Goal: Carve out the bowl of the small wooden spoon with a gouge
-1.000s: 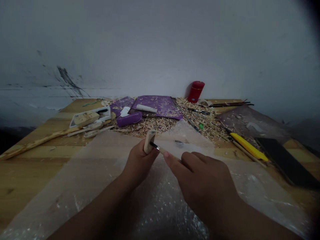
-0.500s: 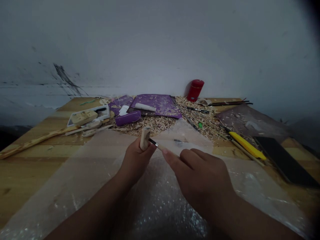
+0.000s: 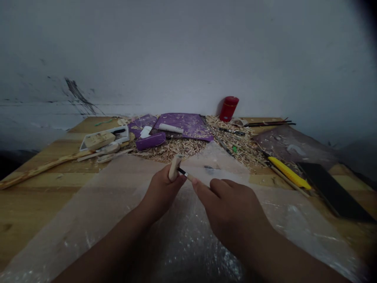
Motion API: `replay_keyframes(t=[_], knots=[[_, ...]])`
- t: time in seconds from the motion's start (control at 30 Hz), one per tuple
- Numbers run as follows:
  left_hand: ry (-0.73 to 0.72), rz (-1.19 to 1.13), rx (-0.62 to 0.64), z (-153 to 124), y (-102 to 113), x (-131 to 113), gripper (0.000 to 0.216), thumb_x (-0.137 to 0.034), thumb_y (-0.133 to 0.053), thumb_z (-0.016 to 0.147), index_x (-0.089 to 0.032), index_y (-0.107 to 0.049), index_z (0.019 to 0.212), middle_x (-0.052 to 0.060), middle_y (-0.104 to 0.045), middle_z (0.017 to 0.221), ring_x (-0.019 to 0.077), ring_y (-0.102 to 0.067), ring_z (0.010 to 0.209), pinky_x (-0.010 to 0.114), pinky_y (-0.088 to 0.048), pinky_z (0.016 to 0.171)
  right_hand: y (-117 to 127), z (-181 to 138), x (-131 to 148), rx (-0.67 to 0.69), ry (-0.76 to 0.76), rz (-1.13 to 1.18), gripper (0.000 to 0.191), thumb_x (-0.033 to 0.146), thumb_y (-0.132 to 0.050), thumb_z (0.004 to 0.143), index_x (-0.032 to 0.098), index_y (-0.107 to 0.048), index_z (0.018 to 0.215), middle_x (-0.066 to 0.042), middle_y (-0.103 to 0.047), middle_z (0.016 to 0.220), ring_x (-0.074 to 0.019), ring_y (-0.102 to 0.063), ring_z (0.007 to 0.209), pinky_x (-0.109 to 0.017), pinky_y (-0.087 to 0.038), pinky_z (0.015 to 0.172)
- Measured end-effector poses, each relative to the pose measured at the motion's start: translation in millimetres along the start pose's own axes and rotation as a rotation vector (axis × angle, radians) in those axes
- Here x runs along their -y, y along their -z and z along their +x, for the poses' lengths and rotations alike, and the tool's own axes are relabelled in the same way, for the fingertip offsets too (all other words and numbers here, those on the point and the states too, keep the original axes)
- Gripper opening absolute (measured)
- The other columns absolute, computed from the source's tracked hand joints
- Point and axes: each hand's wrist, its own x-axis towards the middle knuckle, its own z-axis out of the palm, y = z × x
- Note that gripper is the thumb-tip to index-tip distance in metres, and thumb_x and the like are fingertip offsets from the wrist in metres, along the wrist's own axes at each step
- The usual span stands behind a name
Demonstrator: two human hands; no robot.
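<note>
My left hand (image 3: 160,192) is closed round a short pale wooden piece (image 3: 174,166) that stands up out of the fist, over a sheet of bubble wrap (image 3: 123,212). My right hand (image 3: 232,210) is closed on a thin carving tool (image 3: 186,173) with a light handle and a dark metal tip. The tip rests against the side of the wooden piece. Both hands hover just above the wrap near the table's middle.
Wood shavings (image 3: 188,145) lie heaped behind the wrap. Purple packaging (image 3: 188,125), a red can (image 3: 229,109), a white tray with wood blocks (image 3: 103,138), a long stick (image 3: 41,169), a yellow utility knife (image 3: 288,172) and a dark slab (image 3: 332,190) surround it on the wooden table (image 3: 26,204).
Both hands stay together with the tool tip on the wood. The wooden piece has tilted slightly between frames; the view shifted a little.
</note>
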Motion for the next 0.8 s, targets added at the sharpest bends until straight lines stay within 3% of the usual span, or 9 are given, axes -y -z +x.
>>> replay_keyframes(t=[0.37, 0.53, 0.67, 0.8], knots=[[0.135, -0.183, 0.090, -1.2, -3.7, 4.4, 0.015, -0.029, -0.057, 0.068, -0.019, -0.045, 0.065, -0.009, -0.036, 0.039, 0.0064, -0.030, 0.033, 0.019, -0.024, 0.038, -25.3, -3.5, -1.1, -0.054, -0.017, 0.039, 0.033, 0.015, -0.042, 0.081, 0.018, -0.054, 0.112, -0.002, -0.053, 0.066, -0.0166, -0.046, 0.056, -0.030, -0.024, 0.048], [0.192, -0.274, 0.103, -2.5, -2.8, 0.1, 0.020, -0.030, -0.057, 0.069, -0.020, -0.040, 0.064, -0.011, -0.033, 0.038, 0.0042, -0.026, 0.031, 0.017, -0.022, 0.034, -36.4, -3.5, -3.2, -0.148, 0.002, 0.082, 0.032, 0.014, -0.041, 0.082, 0.016, -0.054, 0.111, -0.002, -0.052, 0.064, -0.0154, -0.045, 0.056, -0.028, -0.028, 0.050], [0.239, -0.417, 0.162, -5.0, -2.8, -3.9, 0.027, -0.036, -0.059, 0.068, -0.020, -0.037, 0.063, -0.012, -0.030, 0.036, 0.0035, -0.023, 0.030, 0.016, -0.019, 0.030, -43.6, -1.7, -6.1, -0.242, 0.018, 0.229, 0.032, 0.015, -0.039, 0.084, 0.014, -0.056, 0.111, -0.002, -0.052, 0.063, -0.0147, -0.045, 0.056, -0.027, -0.033, 0.051], [0.271, -0.568, 0.244, -5.6, -2.0, -4.7, 0.029, -0.036, -0.061, 0.066, -0.020, -0.037, 0.063, -0.012, -0.030, 0.033, 0.0027, -0.019, 0.028, 0.016, -0.016, 0.030, -42.9, 2.5, -8.7, -0.247, -0.017, 0.362, 0.032, 0.015, -0.035, 0.086, 0.013, -0.057, 0.109, -0.003, -0.054, 0.062, -0.0147, -0.049, 0.055, -0.026, -0.039, 0.051]])
